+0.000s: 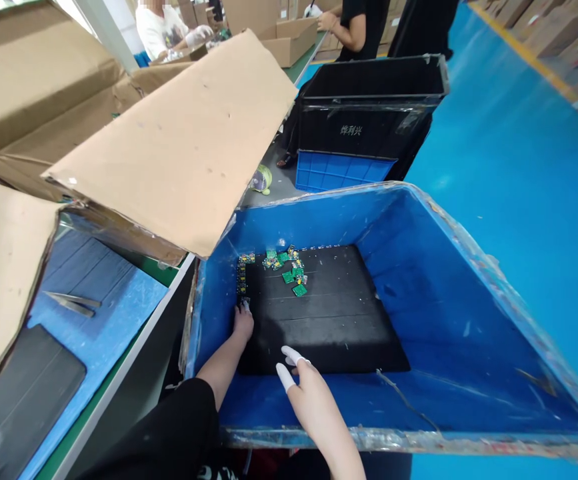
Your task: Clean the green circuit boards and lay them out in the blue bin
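Note:
Deep inside a large blue bin (469, 300), my left hand (243, 325) reaches down along the left wall. Its fingers are closed around a small circuit board (245, 302) at the near end of a row of similar boards (241, 277); the grip is partly hidden. A loose cluster of green circuit boards (289, 275) lies at the far side of the black sheet (319, 327) on the bin's floor. White covers are on the fingertips of my right hand (301, 380), which hovers over the bin's near side, fingers apart and holding nothing.
Cardboard box flaps (183, 140) overhang the bin's left corner. Tweezers (73, 303) rest on a blue mat (123, 300) on the left-hand bench. A black crate (369, 123) stands on a blue one (341, 172) beyond the bin. Co-workers stand behind.

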The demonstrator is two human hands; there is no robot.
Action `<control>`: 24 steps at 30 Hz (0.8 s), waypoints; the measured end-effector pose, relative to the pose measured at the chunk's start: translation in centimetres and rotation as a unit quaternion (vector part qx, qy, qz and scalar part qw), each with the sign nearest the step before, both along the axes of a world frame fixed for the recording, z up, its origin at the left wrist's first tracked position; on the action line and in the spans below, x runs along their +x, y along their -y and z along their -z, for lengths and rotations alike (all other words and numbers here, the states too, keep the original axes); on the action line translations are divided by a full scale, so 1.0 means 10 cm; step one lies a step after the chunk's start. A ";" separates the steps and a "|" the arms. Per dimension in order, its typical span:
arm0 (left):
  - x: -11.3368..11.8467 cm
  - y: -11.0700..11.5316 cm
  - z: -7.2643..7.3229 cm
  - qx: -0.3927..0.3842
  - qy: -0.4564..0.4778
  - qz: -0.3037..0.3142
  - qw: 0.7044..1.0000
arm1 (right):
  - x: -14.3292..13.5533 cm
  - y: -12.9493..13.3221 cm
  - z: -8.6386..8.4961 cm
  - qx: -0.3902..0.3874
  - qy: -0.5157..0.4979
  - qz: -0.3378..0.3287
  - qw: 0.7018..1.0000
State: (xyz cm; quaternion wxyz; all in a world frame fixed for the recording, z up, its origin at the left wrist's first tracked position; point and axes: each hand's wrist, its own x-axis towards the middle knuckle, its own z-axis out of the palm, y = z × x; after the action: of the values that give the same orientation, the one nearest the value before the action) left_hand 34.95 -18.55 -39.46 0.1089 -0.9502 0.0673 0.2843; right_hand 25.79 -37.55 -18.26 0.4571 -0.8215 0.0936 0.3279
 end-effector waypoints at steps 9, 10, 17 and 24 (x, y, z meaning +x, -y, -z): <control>-0.01 0.05 -0.02 0.015 -0.006 -0.039 0.999 | -0.01 0.00 -0.03 0.000 -0.001 0.002 1.000; -0.01 0.05 -0.02 0.016 -0.006 -0.041 0.999 | -0.01 0.00 -0.03 0.001 0.000 0.002 1.000; 0.03 0.08 0.00 0.017 -0.004 -0.051 0.999 | 0.00 0.00 0.00 0.004 0.001 0.006 1.000; 0.09 0.11 0.03 -0.005 0.002 -0.058 0.998 | -0.01 0.01 0.01 0.007 0.003 0.012 1.000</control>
State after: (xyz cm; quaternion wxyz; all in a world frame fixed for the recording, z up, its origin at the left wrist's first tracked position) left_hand 35.90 -19.63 -39.74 0.0880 -0.9536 0.0133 0.2876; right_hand 25.74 -37.62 -18.32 0.4672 -0.8181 0.0998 0.3201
